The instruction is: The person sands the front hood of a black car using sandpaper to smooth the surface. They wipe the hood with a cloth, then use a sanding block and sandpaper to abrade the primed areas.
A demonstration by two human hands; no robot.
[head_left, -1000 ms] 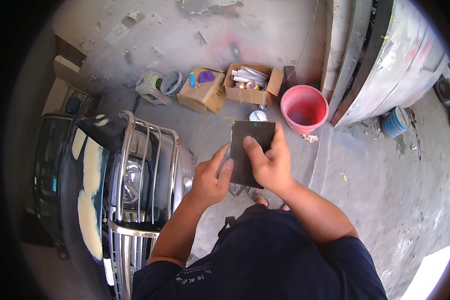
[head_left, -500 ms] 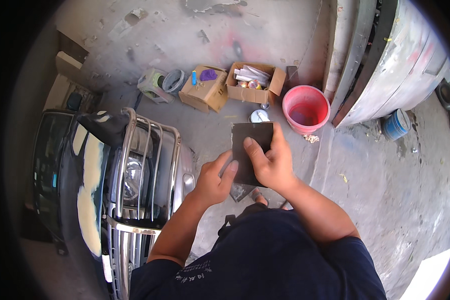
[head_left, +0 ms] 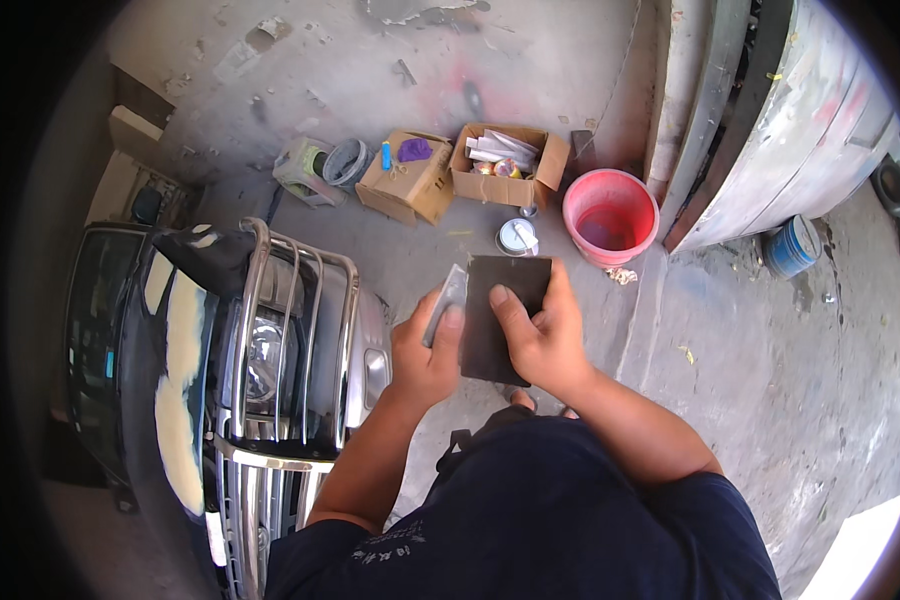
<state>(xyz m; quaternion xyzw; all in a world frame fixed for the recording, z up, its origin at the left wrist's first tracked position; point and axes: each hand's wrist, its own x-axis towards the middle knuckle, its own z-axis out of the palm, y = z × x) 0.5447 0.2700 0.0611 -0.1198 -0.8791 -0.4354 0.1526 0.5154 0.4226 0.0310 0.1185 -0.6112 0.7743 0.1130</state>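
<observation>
My right hand [head_left: 547, 338] grips a dark, flat rectangular plate [head_left: 490, 345], its thumb lying across the upper face and the fingers behind the right edge. In my left hand [head_left: 425, 350] is a thin grey flat blade [head_left: 451, 300], like a scraper, pinched under the thumb and tilted beside the plate's left edge. Whether blade and plate touch is hard to tell. Both hands are in front of my body, above the floor. To my left stands a vehicle with a chrome front guard [head_left: 342, 300] and cream filler patches [head_left: 180, 400] on its dark body panel.
Along the far wall are a cut-open plastic jug [head_left: 305, 175], a grey bucket [head_left: 347, 162], a closed cardboard box [head_left: 405, 190], an open box [head_left: 475, 188] of papers and rolls, and a red bucket [head_left: 611, 220]. A round tin [head_left: 515, 237] and blue drum [head_left: 793, 248] stand on the floor.
My left hand has turned upright, bringing the grey blade up into view beside the plate. The plate has dropped slightly toward my body, still in my right hand.
</observation>
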